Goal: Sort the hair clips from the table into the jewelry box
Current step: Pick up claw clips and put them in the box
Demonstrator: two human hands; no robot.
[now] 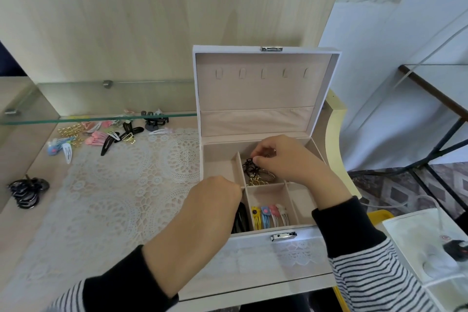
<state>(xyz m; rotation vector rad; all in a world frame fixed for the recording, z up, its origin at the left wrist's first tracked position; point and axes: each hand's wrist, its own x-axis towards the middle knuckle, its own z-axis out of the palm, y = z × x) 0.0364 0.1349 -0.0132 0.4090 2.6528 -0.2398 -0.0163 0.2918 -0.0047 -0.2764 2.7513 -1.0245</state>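
At the bottom of the frame our two forearms, in striped sleeves with black cuffs, reach up into an open jewelry box (253,235) at centre right.

The left hand (215,200) hovers curled over the front-left compartment, where black clips (240,220) lie. Its fingers are hidden beneath it, so we cannot tell whether its grip holds anything.

Right of it, the front-middle compartment holds a neat row of coloured clips (269,216): yellow, blue, pink and white.

Further in, the right hand (286,159) has its grip pinched on a black and gold tangle (253,172) in the back-middle compartment.

We judge the step in hand to be settling these pieces into that compartment. To do it well, we should lower them inside the thin dividers, release only when they rest flat, and let the left hand steady the box.

The upright lid (263,94) stands just behind the right hand, so lifting straight up is safer than pushing back.

At upper left, the loose hair clips (101,134) not yet sorted lie on the bench (15,235), partly under the edge of a glass shelf (101,101). We should slide a hand in low there. The lace mat (126,185) between that pile and the box gives open room to travel. A dark bundle of hair ties (26,192) sits at far left.
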